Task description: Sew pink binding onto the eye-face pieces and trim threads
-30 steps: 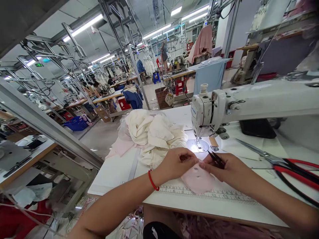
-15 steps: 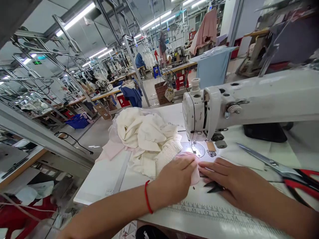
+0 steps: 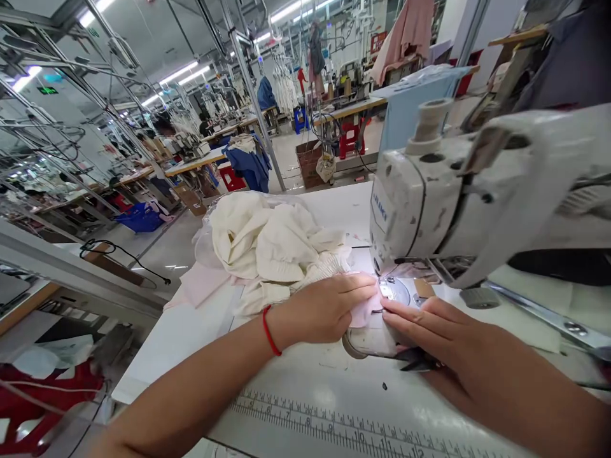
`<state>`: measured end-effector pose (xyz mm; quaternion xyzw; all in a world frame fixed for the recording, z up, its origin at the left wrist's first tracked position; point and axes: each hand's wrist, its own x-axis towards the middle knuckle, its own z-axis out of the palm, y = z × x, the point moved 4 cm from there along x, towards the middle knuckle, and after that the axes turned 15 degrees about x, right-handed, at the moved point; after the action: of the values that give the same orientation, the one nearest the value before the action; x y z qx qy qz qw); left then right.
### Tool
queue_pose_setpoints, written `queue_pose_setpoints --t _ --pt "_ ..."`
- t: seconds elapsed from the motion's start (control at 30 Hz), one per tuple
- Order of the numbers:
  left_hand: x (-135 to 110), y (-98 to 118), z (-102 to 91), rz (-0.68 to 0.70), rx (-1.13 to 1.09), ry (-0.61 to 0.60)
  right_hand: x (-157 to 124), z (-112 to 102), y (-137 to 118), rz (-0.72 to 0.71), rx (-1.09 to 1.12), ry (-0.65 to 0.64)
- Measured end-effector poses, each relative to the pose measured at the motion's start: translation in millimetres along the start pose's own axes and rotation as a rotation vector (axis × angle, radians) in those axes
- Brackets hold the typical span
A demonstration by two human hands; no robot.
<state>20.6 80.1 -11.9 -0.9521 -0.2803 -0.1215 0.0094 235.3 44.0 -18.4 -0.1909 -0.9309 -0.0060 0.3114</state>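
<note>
Your left hand lies with its fingers stretched out, pressing on the pink cloth; whether the thumb pinches it, you can't tell. The cloth sits under those fingertips, just beside your right fingertips. Your right hand grasps black snips beneath its extended fingers. The sewing machine stands just beyond both sets of fingertips, and cream cloth is heaped beyond your left fingers.

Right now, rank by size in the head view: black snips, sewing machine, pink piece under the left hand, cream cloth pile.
Sewing machine
Cream cloth pile
Pink piece, black snips: unsure, similar, both partly hidden
</note>
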Motion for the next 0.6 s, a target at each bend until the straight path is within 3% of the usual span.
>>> queue_pose_setpoints --t 0.6 --pt "0.6 3.2 -5.2 0.093 -0.041 0.092 -4.5 0.5 0.4 0.074 0.042 -0.076"
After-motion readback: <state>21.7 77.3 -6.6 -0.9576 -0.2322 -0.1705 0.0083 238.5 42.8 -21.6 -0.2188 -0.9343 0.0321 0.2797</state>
